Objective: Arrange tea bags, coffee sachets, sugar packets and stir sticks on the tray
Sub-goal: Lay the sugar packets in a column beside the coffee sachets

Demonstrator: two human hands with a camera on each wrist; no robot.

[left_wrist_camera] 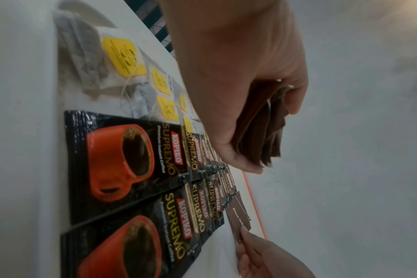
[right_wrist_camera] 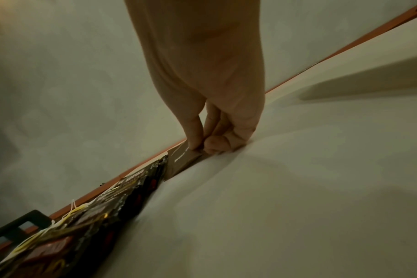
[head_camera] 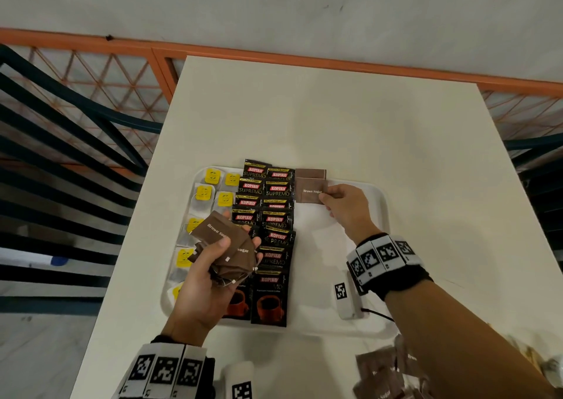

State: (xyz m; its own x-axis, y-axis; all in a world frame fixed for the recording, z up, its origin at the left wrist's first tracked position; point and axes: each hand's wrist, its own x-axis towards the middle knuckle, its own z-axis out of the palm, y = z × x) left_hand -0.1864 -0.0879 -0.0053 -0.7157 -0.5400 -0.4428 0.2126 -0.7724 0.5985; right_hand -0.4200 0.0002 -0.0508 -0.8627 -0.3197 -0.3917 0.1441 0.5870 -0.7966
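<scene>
A white tray (head_camera: pixel 377 203) holds tea bags (head_camera: pixel 204 196) with yellow tags on its left and two columns of black coffee sachets (head_camera: pixel 275 225) in the middle. My left hand (head_camera: pixel 213 264) hovers over the tray's left half and grips a bundle of brown sugar packets (head_camera: pixel 227 246), also seen as the brown bundle (left_wrist_camera: pixel 262 135) in the left wrist view. My right hand (head_camera: pixel 338 203) pinches the right edge of a brown sugar packet (head_camera: pixel 309 191) lying at the tray's far end, beside the sachets. Another brown packet (head_camera: pixel 310 173) lies just behind it. Stir sticks are not in view.
More brown sugar packets (head_camera: pixel 384 374) lie loose on the white table (head_camera: pixel 304 109) at the near right. A white marker block (head_camera: pixel 345 298) sits at the tray's near right corner. An orange railing (head_camera: pixel 91 42) and dark chairs (head_camera: pixel 61 130) border the table.
</scene>
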